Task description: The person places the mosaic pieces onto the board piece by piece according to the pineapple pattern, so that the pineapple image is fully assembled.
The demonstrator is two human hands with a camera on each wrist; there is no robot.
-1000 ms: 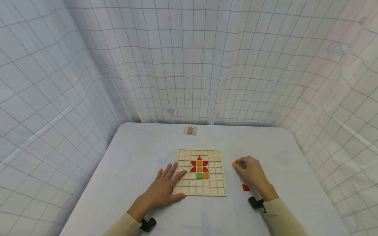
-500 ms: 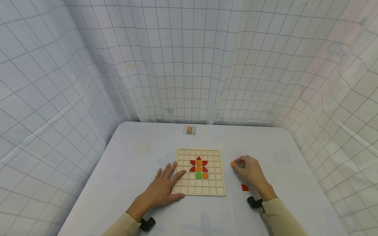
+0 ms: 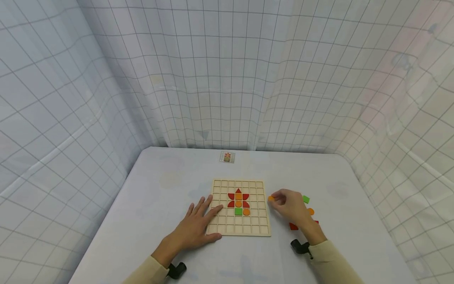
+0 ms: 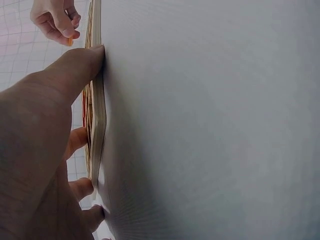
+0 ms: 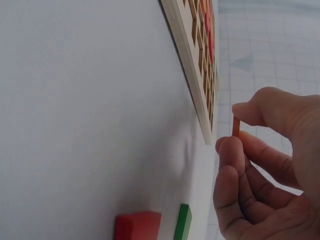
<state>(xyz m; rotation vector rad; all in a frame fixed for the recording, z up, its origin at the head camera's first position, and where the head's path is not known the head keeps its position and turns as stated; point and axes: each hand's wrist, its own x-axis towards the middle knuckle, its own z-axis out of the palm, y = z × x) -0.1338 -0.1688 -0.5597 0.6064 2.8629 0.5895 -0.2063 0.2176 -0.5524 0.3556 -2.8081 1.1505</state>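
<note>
Between thumb and fingertips my right hand (image 3: 292, 207) pinches a small orange disc (image 3: 271, 198), held just off the right edge of a wooden grid board (image 3: 221, 228). The right wrist view shows that orange disc (image 5: 236, 126) edge-on, above the table. My left hand (image 3: 194, 228) lies with spread fingers over the board's left side, its thumb (image 4: 95, 55) touching the near edge. Set in the grid are red petal-like pieces (image 3: 231, 204), a red triangle (image 3: 238, 190), an orange square (image 3: 239, 196), two orange discs (image 3: 246, 212) and a green square (image 3: 239, 211).
Loose to the right of the board lie a green piece (image 3: 306, 199), an orange disc (image 3: 311, 211) and a red piece (image 3: 293, 226); my right arm partly hides another red piece (image 3: 317, 222). A small pattern card (image 3: 227, 157) lies near the far edge. Checked curtains (image 3: 213, 79) surround the table.
My right hand has moved left toward the board with the orange disc, uncovering the green piece and other loose pieces. The left hand has stayed in place.
</note>
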